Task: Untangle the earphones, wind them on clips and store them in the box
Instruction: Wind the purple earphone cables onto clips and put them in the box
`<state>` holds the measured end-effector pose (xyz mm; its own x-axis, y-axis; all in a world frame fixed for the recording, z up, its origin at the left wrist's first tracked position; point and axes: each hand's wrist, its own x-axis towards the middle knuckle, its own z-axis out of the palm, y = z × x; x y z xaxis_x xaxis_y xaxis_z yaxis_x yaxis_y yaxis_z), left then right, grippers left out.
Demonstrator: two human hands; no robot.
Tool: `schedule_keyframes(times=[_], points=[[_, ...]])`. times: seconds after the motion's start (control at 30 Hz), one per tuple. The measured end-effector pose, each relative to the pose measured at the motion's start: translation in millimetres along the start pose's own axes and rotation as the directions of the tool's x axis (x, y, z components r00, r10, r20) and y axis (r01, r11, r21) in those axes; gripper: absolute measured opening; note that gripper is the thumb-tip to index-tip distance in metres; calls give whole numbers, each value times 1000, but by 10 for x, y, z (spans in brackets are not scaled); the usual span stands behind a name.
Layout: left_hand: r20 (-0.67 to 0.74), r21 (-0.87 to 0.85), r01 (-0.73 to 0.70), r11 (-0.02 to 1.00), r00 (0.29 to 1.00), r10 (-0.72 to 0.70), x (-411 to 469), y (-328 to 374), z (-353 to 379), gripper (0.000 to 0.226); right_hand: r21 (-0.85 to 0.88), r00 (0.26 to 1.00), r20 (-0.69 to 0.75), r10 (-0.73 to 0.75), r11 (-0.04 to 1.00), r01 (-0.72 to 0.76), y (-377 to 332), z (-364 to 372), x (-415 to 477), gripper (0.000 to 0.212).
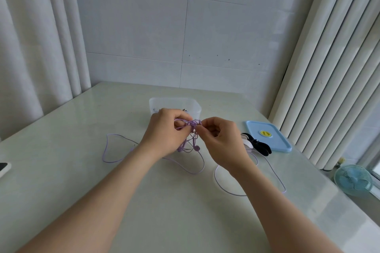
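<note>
Purple earphones (193, 125) knot between my hands: left hand (166, 132) curled gripping loops, right hand (223, 141) pinching a strand.

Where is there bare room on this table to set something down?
Bare: the far-left table between curtain, clear box and phone, and the near edge between the forearms. Crowded: the centre, where the left hand and right hand hold the purple earphones and their cable loops sprawl, and the right, by the clips and blue lid.
</note>
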<state>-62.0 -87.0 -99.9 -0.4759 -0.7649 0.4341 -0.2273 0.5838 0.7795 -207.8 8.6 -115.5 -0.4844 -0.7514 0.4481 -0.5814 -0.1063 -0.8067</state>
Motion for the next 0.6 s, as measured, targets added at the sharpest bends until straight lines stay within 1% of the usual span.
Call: schedule_keyframes(times=[0.1, 0.23, 0.33, 0.47, 0.6], points=[[20, -34, 39, 999, 999, -39, 1, 0, -8, 14, 16, 1000, 16, -4, 1000, 4, -15, 15, 3, 10], [57, -56, 42, 998, 998, -39, -6, 8, -2, 3, 45, 1000, -3, 18, 999, -18, 0, -26, 20, 10], [67, -63, 54, 997, 997, -49, -1, -1, 10, 5, 39, 1000, -14, 15, 999, -14, -5, -27, 17, 14], [69, -103, 67, 992, 996, -60, 22, -21, -6, 9, 56, 999, -15, 33, 998, -32, -30, -21, 9, 29], [116, -168, 89, 982, 991, -70, -5, 23, -29, 9, 36, 999, -32, 41, 999, -40, -33, -50, -3, 30]])
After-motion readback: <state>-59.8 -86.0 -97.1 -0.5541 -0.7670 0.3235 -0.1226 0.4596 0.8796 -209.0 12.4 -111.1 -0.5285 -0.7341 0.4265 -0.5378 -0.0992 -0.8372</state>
